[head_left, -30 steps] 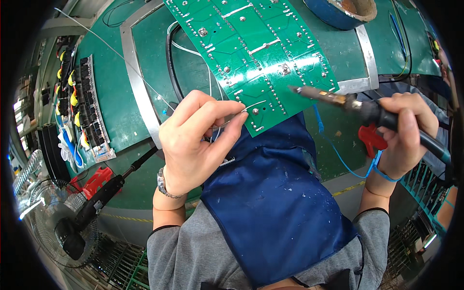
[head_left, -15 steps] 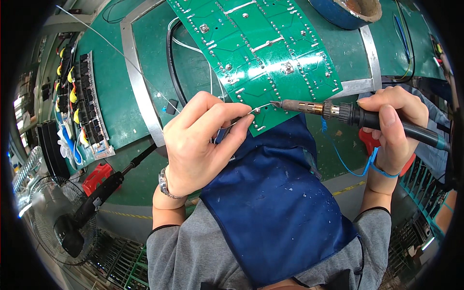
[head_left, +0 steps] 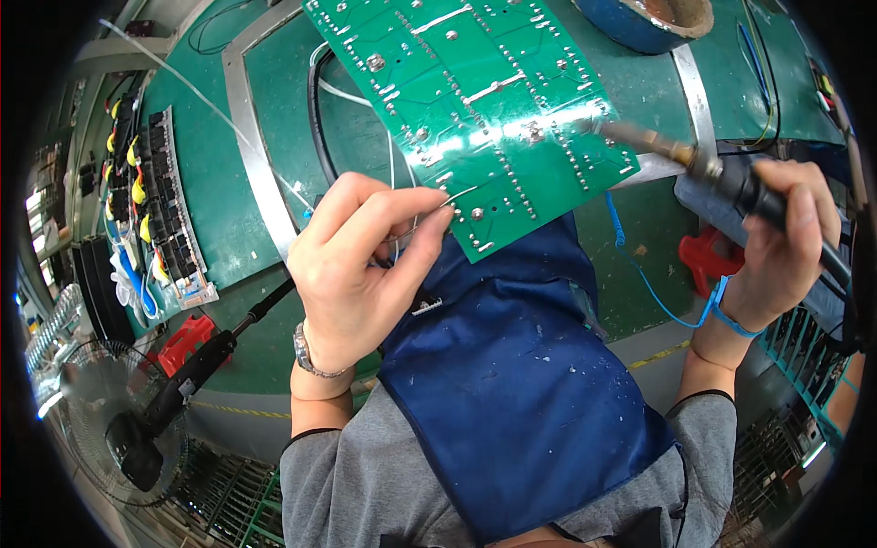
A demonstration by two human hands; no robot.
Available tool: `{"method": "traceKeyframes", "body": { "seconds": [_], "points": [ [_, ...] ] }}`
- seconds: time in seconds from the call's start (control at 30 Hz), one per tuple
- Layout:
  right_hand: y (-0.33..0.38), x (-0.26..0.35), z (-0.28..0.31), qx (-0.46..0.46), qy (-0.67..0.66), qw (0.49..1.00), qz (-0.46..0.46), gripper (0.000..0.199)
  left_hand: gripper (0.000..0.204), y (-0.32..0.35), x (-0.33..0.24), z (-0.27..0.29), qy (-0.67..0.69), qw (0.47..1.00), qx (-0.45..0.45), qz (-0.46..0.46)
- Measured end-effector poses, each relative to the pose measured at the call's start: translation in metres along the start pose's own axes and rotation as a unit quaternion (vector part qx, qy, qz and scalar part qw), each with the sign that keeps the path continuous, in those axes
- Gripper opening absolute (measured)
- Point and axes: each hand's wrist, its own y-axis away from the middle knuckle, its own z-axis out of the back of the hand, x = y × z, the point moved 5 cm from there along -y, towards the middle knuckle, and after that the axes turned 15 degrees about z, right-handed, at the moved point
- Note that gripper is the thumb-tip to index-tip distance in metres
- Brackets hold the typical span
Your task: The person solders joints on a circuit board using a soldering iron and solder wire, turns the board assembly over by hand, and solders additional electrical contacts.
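- A person looks down at their own two bare hands working over a green workbench point(head_left: 210, 183), with a blue apron point(head_left: 512, 384) over a grey top filling the lower middle of the view.
- A large green circuit board point(head_left: 475, 91) lies tilted, solder side up, its lower corner resting over the top of the apron.
- The left hand point(head_left: 352, 274) has thumb and fingers pinched together on a thin silver solder wire point(head_left: 429, 210), whose free end curves up to touch the board's lower edge.
- The right hand point(head_left: 781, 242) is closed around the black handle of a soldering iron point(head_left: 694, 160). The metal tip reaches left and rests on the board's right edge, well apart from the wire's end.
- A blue coiled cord point(head_left: 658, 292) runs from a band on the right wrist across the bench.
- A watch sits on the left wrist.
- At far left lie a black power tool point(head_left: 183, 384), a small fan point(head_left: 100, 429) and a rack of yellow and black parts point(head_left: 146, 201).
- A round blue dish point(head_left: 649, 18) sits at the top edge.
- Risks, as a judgement: the left fingertips sit close to the joint area, so a hot tip brought across could burn them.
- The board looks loosely propped, so pressure from the iron might shift it and smear solder between neighbouring points.
- The cord could snag on the iron.
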Motion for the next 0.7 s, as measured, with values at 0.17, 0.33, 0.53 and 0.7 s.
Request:
{"method": "traceKeyframes", "body": {
  "seconds": [0.17, 0.33, 0.53, 0.7],
  "points": [
    [-0.015, -0.022, 0.008, -0.079, 0.148, 0.981, 0.096, 0.023, 0.017, 0.0, 0.002, 0.0, 0.008, 1.0, -0.001, 0.014],
    [-0.014, -0.024, 0.013, -0.098, 0.209, 0.963, 0.138, 0.025, 0.016, 0.001, 0.0, -0.001, 0.007, 1.0, 0.008, 0.027],
    [-0.01, -0.022, 0.018, -0.107, 0.192, 0.969, 0.11, 0.021, 0.017, -0.002, -0.002, -0.005, 0.006, 1.0, 0.012, 0.019],
    [0.001, -0.016, 0.02, -0.113, 0.179, 0.973, 0.097, 0.022, 0.018, -0.006, -0.003, -0.001, 0.005, 1.0, 0.015, 0.022]
  ]
}}
